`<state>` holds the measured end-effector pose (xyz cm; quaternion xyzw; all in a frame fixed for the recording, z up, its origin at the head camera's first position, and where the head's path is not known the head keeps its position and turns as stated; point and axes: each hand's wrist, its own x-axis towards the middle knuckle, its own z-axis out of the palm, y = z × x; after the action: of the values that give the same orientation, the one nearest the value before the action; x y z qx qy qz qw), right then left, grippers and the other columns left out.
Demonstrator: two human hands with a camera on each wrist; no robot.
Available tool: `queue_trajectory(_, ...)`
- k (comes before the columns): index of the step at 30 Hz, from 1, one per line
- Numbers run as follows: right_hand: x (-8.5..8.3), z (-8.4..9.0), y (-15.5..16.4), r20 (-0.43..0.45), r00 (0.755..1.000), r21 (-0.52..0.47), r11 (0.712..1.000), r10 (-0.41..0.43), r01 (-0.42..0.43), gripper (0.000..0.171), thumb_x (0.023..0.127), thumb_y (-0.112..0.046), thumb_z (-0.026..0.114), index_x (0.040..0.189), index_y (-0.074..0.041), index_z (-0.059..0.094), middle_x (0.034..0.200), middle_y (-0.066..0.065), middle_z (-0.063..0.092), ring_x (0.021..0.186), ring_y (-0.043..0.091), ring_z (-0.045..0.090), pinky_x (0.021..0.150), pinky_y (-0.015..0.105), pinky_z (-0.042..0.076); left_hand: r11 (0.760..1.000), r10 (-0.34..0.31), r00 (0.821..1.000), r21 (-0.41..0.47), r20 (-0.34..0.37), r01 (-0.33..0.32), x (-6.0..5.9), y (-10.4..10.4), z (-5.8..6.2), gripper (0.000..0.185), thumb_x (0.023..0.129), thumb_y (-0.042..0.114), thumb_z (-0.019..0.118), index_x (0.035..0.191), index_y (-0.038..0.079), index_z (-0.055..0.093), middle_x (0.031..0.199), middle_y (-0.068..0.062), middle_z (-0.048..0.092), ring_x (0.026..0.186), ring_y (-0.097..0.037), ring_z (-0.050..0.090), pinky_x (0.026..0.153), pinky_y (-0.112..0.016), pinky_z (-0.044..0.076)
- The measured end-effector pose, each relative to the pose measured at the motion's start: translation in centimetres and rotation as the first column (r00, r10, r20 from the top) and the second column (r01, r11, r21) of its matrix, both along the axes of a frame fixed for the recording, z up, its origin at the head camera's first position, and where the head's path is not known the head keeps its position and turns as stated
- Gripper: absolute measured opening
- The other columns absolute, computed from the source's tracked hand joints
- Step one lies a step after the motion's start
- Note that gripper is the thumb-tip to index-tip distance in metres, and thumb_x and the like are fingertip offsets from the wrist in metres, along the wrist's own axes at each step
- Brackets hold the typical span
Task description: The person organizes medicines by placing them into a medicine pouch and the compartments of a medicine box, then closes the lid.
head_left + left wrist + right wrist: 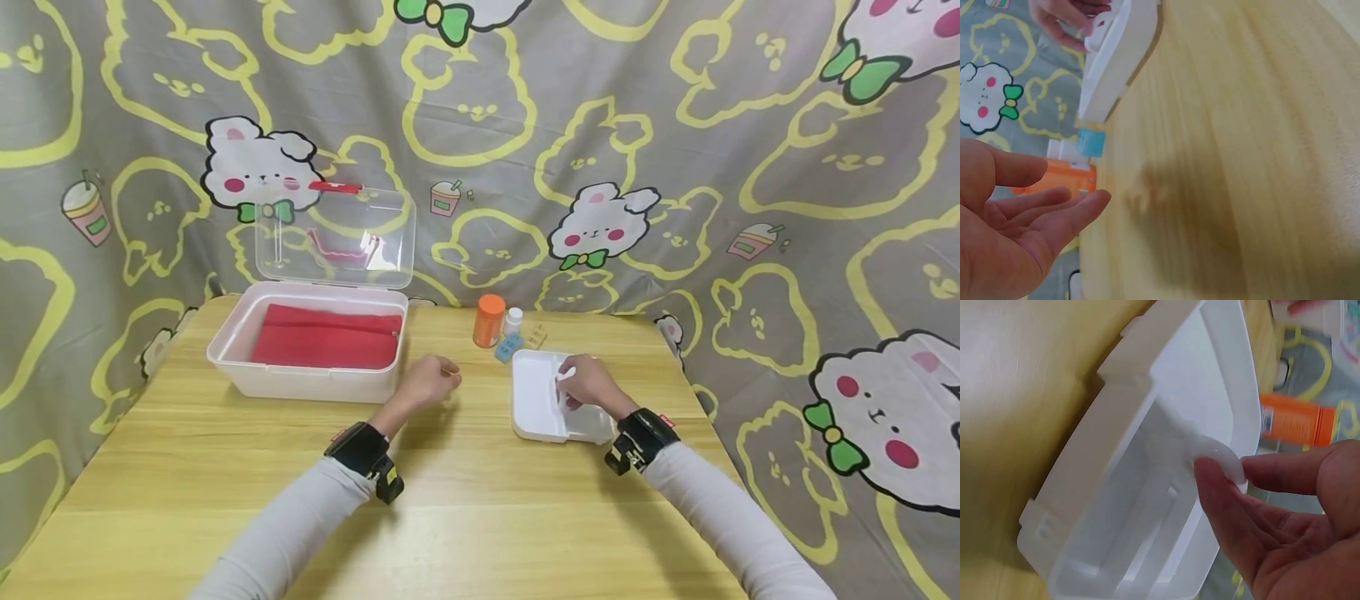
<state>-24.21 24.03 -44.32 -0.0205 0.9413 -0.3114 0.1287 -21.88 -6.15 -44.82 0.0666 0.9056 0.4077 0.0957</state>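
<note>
Over the tray (534, 400), right of the open box (307, 367), the right hand (588, 385) pinches a small white piece (1221, 456). Next, I judge, it needs a careful lift clear of the divider. The left hand (427, 382) rests left of the tray, fingers relaxed, empty.
</note>
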Motion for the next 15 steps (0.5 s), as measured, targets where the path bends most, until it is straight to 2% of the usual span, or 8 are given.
queue_trajectory(8,1.3,-0.4,-4.0,0.016,0.999,-0.054,0.998,0.044,-0.043,0.031,0.088,-0.003,0.066,0.116,0.01,0.062,0.07,0.015,0.069,0.053,0.017,0.068,0.055,0.033,0.061,0.997,-0.033,0.997,0.067,0.068,0.028,0.5,0.6,-1.4,0.036,0.097,0.014,0.061,0.127,-0.005,0.065,0.11,-0.018,0.075,0.09,-0.025,0.075,0.076,-0.031,0.058)
queue_trajectory(12,1.6,-0.9,-5.5,0.009,0.999,-0.098,0.994,0.054,-0.053,0.03,0.089,-0.004,0.067,0.115,0.009,0.062,0.069,0.013,0.069,0.053,0.016,0.068,0.055,0.032,0.061,0.997,-0.026,0.996,0.08,0.083,0.019,0.7,0.9,-1.9,0.039,0.098,0.014,0.06,0.132,-0.006,0.062,0.097,-0.017,0.077,0.079,-0.023,0.073,0.065,-0.025,0.051)
queue_trajectory(15,1.9,-1.1,-6.6,0.011,0.998,-0.133,0.99,0.057,-0.056,0.03,0.09,-0.005,0.068,0.117,0.008,0.062,0.07,0.013,0.069,0.054,0.017,0.068,0.055,0.033,0.061,0.997,-0.014,0.997,0.08,0.076,0.008,0.8,0.9,-2.0,0.042,0.098,0.013,0.059,0.135,-0.006,0.059,0.096,-0.018,0.076,0.075,-0.021,0.072,0.065,-0.026,0.051)
